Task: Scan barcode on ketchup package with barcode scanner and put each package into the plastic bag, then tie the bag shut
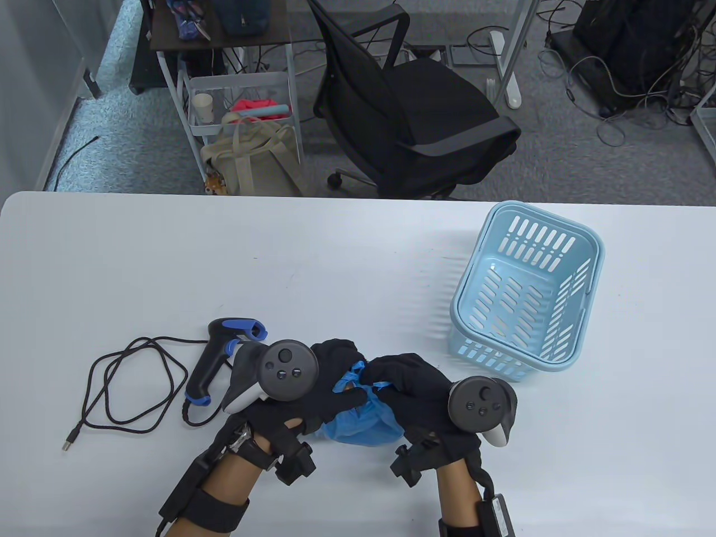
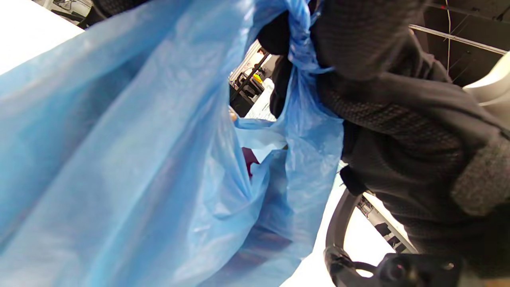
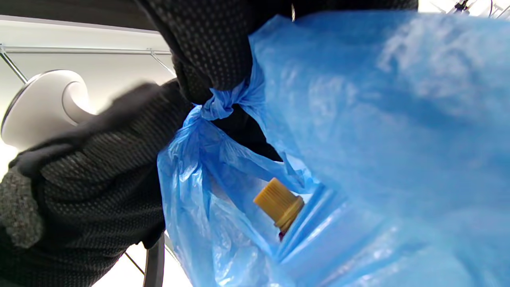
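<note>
While near the tabletop's (image 1: pixel 168 251) front edge, both hands, left (image 1: pixel 313 386) and right (image 1: pixel 414 386), pinched thin blue plastic bag's (image 1: pixel 358 422) twisted handles; yellow-capped ketchup package (image 3: pixel 279 205) inside; knot half-done; black-and-blue barcode scanner (image 1: pixel 221 358) set aside; slotted pale-blue basket (image 1: pixel 526 291) emptied.

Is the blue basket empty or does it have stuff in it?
Empty: through the basket only its bare slotted floor shows.

thin glossy crinkled plastic bag (image 3: pixel 358 119); matt knit cloth gloves (image 3: pixel 99 167); smooth plastic basket (image 1: pixel 526 291).
</note>
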{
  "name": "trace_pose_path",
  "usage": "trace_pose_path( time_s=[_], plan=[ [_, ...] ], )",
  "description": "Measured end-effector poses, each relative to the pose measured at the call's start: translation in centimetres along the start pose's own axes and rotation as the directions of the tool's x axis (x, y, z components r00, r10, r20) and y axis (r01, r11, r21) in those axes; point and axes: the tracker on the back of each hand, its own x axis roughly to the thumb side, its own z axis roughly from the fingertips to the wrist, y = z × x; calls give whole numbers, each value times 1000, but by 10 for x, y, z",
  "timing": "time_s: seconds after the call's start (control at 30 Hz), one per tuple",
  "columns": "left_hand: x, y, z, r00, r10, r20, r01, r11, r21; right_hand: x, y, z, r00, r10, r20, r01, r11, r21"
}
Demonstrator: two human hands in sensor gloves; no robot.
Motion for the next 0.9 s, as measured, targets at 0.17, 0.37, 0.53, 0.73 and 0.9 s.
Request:
trace_pose_path(
  time_s=[0.17, 0.37, 0.53, 0.73, 0.9],
  plan=[
    [2, 4, 3, 999, 52, 12, -53, 996, 70, 3, 3, 1, 1000, -27, 11, 27, 1000, 9],
    [7, 5, 9, 1000, -22, 16, 19, 984, 179, 7, 0, 5, 998, 52, 17, -52, 998, -37],
    [5, 8, 17, 996, -81, 23, 74, 973, 220, 6, -5, 9, 999, 49, -4, -50, 997, -61],
    [-2, 7, 20, 983, -180, -27, 181, 953, 242, 4, -11, 14, 996, 77, -45, -80, 994, -79],
    [-19, 7, 24, 975, -203, -88, 219, 947, 236, -7, -22, 23, 993, 81, -90, -90, 991, -102]
  ],
)
